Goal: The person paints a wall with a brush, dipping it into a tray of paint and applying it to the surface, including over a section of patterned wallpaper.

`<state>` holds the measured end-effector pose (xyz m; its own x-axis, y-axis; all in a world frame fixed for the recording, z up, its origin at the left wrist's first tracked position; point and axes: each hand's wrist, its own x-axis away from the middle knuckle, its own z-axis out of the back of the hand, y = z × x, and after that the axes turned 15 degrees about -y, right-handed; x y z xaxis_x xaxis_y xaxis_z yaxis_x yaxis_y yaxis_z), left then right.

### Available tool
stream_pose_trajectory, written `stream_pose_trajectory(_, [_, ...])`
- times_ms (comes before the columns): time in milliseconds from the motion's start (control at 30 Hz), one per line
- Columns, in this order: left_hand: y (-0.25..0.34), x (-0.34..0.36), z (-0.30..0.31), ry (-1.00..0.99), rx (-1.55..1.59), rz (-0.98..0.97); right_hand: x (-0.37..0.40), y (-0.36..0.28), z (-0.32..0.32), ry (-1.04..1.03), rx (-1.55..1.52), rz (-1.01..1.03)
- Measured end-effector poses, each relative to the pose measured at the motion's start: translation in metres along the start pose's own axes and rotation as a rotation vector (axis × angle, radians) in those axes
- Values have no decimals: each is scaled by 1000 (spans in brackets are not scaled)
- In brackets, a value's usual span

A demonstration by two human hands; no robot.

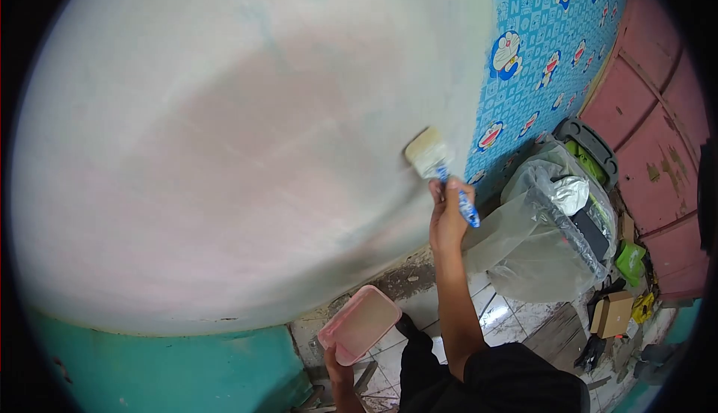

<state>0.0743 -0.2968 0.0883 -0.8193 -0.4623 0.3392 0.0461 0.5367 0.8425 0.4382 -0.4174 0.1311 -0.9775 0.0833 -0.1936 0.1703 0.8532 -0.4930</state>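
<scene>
My right hand (450, 215) is closed around the blue-and-white handle of a wide paintbrush (430, 153). The pale bristles point up and to the left, right at the whitish wall (262, 129), close to the edge of the blue cartoon wallpaper (516, 62). Lower down, my left hand (339, 368) grips the near corner of a shallow pink plastic tray (341, 325). A pale, milky liquid (369, 319) lies in the tray.
A large clear plastic bag (535, 256) with mixed items stands at the right, by a pink door (666, 121). Near it lie a cardboard box (612, 313) and litter on the tiled floor (516, 331). Teal wall (172, 368) runs along the lower left.
</scene>
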Motion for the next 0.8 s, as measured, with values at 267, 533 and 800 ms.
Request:
stream_pose_trajectory(267, [-16,0,18,-32,-97,18,69,86,141,320,316,-217])
stream_pose_trajectory(533, [-27,-2,27,-53,-133,-1,28,42,67,276,429,-112])
stream_pose_trajectory(800, [-26,-8,23,-49,-154,-13,-10,-40,-19,68,-6,-47])
